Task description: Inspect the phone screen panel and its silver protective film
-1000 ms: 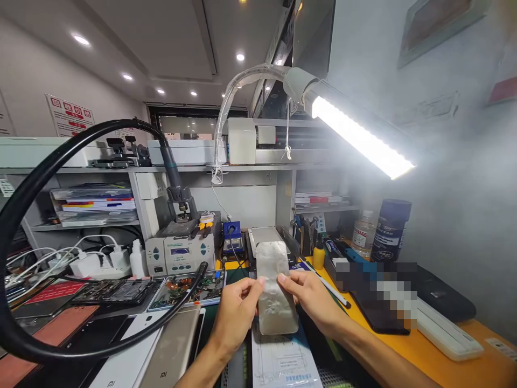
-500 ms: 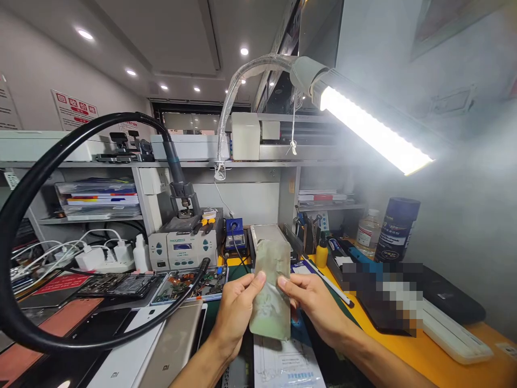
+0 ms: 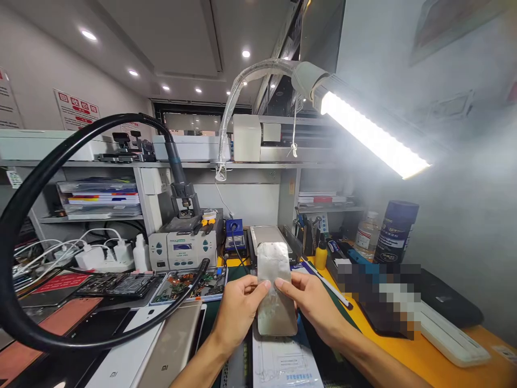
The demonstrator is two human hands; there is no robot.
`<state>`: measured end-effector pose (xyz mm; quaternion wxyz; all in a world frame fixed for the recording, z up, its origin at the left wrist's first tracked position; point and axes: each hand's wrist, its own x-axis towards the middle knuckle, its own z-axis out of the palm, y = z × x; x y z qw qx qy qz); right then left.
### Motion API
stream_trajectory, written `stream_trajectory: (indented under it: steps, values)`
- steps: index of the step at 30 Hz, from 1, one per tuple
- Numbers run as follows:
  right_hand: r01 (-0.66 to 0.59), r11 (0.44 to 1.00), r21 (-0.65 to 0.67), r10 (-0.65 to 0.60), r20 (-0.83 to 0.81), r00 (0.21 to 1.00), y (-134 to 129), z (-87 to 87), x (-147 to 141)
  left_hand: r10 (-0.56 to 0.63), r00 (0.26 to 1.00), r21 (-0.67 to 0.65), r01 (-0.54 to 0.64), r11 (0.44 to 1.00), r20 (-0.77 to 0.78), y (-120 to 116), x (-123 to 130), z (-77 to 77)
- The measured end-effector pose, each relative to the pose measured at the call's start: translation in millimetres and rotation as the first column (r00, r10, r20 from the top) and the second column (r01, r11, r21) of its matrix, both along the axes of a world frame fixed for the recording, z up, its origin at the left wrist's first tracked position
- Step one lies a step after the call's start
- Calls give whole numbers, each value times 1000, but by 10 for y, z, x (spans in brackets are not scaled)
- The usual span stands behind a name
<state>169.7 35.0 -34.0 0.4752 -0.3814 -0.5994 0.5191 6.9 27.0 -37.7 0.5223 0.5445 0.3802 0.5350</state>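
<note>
"head view; what is being held?"

"one thin, silvery, rectangular panel (image 3: 277, 320) with rounded corners and a slightly crinkled face; it sits low in the middle of the view, between the bare left hand (image 3: 238, 307) and the bare right hand (image 3: 313, 302);"

"and the fingers?"

"clamped on the panel from both sides; each thumb lies on the near face by a long edge, the two tips pointing toward each other but apart; the fingers behind are hidden, so i cannot tell how they lie;"

"what is below and past it?"

"a white flat box printed with blue writing (image 3: 286, 366), partly covered by the panel; past the far end, a pale flat rectangular case (image 3: 267, 234); whether the panel touches either, i cannot tell;"

"to the left?"

"a gold metal phone (image 3: 169, 345) just beside a white phone (image 3: 123, 358); a thick black hose (image 3: 5, 275) loops across them in view, and farther back stands a grey control unit with a small blue display (image 3: 183, 252);"

"to the right?"

"a yellow tabletop (image 3: 404, 358) with a small yellow bottle with a black cap (image 3: 321, 257) beyond the right hand; a bright white tube lamp (image 3: 371, 132) shines overhead."
</note>
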Motion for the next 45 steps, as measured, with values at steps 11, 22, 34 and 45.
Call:
stream_trajectory:
  steps: [11, 22, 34, 45]
  values:
    - [59, 998, -9, -58, 61, 996, 1, -10, 7, 22, 988, 5, -22, 1000, -150, -33, 10, 14]
    - [24, 990, 137, -46, 161, 986, 46, -36, 55, 86, 982, 11, -86, 996, -169, 3, 1, 3]
    - [115, 992, 55, -118, 63, 991, 34, 47, 43, 22, 991, 73, -12, 997, -135, -78, 55, -14]
    - [88, 990, 108, -89, 3, 996, 76, 65, 94, 44, 990, 55, -37, 998, -132, -64, 51, -43]
